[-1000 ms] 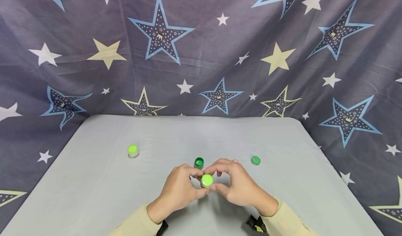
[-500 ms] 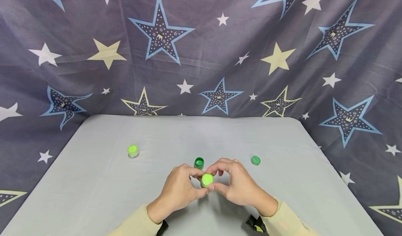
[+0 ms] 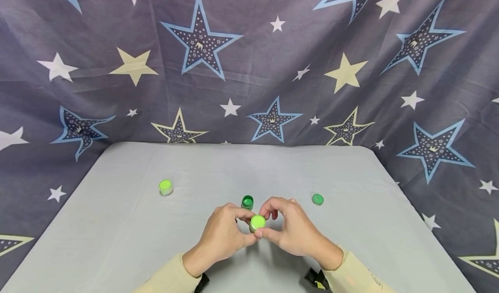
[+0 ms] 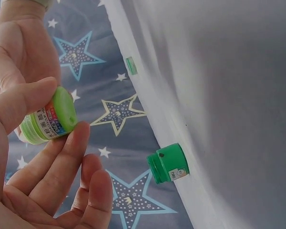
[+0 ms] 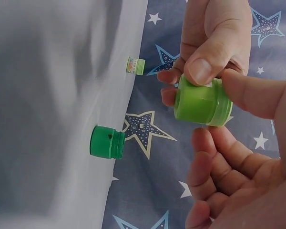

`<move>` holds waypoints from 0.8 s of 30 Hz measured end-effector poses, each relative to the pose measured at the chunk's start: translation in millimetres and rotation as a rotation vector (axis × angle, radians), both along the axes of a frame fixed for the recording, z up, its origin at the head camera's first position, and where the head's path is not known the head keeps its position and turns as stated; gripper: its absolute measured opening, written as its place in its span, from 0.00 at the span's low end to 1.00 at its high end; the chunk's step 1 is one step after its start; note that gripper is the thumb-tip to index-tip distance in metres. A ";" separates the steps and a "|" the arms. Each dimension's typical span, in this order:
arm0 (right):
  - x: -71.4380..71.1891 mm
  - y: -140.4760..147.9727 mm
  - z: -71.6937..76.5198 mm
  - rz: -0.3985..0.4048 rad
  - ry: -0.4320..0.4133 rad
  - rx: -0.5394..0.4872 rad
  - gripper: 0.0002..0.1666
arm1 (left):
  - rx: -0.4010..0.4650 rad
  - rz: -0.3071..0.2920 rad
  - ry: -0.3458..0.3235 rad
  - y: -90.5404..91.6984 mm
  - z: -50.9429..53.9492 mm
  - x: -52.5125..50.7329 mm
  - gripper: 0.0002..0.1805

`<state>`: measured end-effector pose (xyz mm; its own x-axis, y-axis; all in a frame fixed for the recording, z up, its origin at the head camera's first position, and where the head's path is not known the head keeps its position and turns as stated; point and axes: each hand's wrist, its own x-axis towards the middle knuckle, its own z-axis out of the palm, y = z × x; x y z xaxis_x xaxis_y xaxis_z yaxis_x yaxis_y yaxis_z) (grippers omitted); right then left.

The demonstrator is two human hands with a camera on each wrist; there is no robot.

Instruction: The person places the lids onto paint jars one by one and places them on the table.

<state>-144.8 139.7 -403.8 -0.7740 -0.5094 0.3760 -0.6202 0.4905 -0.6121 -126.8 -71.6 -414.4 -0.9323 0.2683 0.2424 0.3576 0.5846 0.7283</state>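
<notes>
A small light green paint jar [image 3: 257, 222] is held above the front middle of the table. My left hand [image 3: 224, 232] grips its body between thumb and fingers; the printed label [image 4: 47, 121] shows in the left wrist view. My right hand [image 3: 294, 228] pinches the jar's screw lid [image 5: 221, 105], thumb on one side and fingertips on the other, its remaining fingers loosely curled. Just beyond the hands stands a dark green paint jar [image 3: 247, 202], uncapped, its threaded neck bare [image 5: 118, 144]. A green lid [image 3: 317, 199] lies apart from it, to the right.
Another light green jar [image 3: 166, 188], capped, stands on the left part of the table. A pale grey cloth covers the table [image 3: 117, 223]. Behind it and at the sides hangs a dark curtain [image 3: 249, 59] with stars.
My right thumb has slid left along the lid's front edge, while my right index finger has shifted right at the back. The left hand and the other jars have stayed put.
</notes>
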 end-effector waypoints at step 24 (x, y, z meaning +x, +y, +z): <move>-0.7 3.0 4.3 0.124 -0.043 -0.048 0.26 | -0.006 -0.015 0.003 -0.2 -0.9 -0.8 0.15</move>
<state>-145.5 142.7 -399.4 -0.7221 -0.5845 0.3701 -0.6469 0.3809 -0.6607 -127.5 -71.9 -415.3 -0.9274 0.2841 0.2432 0.3685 0.5837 0.7236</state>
